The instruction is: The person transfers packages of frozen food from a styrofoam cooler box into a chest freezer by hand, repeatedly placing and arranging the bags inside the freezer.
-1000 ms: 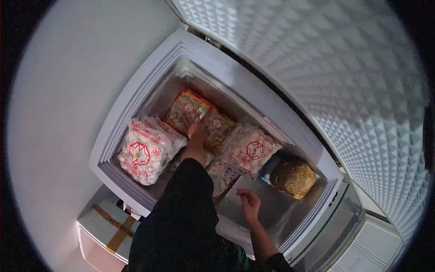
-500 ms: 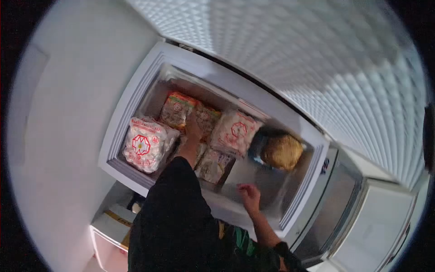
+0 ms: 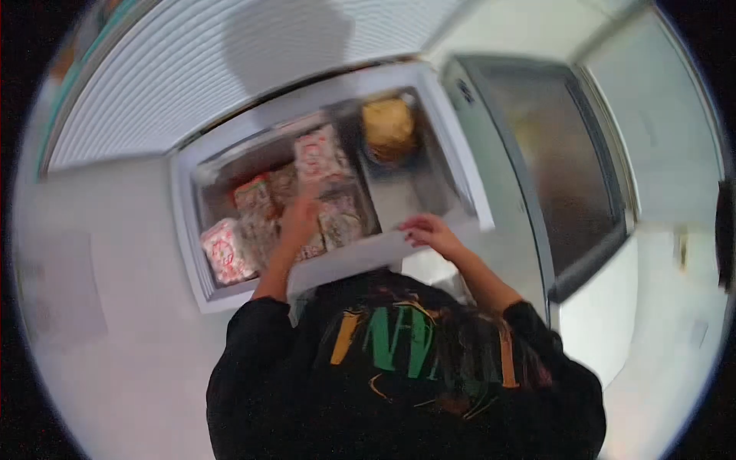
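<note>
My left hand (image 3: pixel 301 216) reaches into an open chest freezer (image 3: pixel 337 264), over the packed bags; motion blurs its fingers. Just beyond it stands a white bag with red print (image 3: pixel 320 153). Clear bags of frozen food (image 3: pixel 340 221) lie beside and under it, their contents too blurred to name. Another red-printed white bag (image 3: pixel 228 251) sits in the freezer's left corner, and an orange-edged packet (image 3: pixel 253 198) lies behind. My right hand (image 3: pixel 431 233) hovers by the front rim, fingers loosely bent and apart, with nothing visible in them.
A yellow-brown bundle (image 3: pixel 389 126) sits in the freezer's right compartment, past a dark divider. The raised, ridged lid (image 3: pixel 176 84) stands behind. To the right is a grey appliance with a dark glass panel (image 3: pixel 544 153); a pale wall or floor surface (image 3: pixel 115 253) lies left.
The view has turned and drawn back, showing my torso. My left hand has risen from among the middle bags. My right hand now appears by the front rim.
</note>
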Tool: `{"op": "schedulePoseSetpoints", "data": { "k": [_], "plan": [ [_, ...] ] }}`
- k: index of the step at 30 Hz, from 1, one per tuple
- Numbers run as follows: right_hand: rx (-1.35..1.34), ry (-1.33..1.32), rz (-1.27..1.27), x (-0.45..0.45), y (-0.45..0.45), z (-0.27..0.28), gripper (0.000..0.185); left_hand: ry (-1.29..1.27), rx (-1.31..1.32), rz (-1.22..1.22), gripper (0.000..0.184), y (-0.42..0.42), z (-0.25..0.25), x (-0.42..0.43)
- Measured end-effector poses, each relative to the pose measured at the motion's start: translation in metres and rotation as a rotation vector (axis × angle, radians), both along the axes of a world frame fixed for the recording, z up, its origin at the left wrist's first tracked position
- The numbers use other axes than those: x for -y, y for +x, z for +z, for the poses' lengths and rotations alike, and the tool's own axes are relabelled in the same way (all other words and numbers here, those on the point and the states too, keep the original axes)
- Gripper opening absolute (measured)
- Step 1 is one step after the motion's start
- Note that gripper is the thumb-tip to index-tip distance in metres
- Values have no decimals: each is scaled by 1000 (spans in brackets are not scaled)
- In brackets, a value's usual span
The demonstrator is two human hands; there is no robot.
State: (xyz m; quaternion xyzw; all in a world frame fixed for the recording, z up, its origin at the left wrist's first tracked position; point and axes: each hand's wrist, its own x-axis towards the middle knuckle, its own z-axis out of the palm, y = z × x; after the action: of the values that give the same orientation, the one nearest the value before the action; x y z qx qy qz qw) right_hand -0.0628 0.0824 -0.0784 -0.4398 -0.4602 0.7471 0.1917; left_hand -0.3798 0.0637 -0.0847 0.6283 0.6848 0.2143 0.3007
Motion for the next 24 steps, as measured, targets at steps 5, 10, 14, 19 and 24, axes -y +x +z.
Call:
{"op": "schedulePoseSetpoints", "data": {
  "k": [5, 10, 14, 19, 24],
  "plan": [
    [-704, -341, -59, 0, 22, 77, 43, -165, 1072, -218, 60, 16, 152, -34],
    [-430, -347, -148, 7, 28, 55, 40, -52, 189, -261, 41, 36, 81, -57],
    [534, 239, -275, 26, 53, -28, 24, 280, -399, -462, 26, 62, 19, -55],
    [156, -70, -348, 44, 117, -20, 21, -177, 37, -456, 26, 124, 2, -47],
    [432, -176, -700, 102, 154, -53, 24, -464, -73, -882, 23, 205, 11, -70]
  ]
}}
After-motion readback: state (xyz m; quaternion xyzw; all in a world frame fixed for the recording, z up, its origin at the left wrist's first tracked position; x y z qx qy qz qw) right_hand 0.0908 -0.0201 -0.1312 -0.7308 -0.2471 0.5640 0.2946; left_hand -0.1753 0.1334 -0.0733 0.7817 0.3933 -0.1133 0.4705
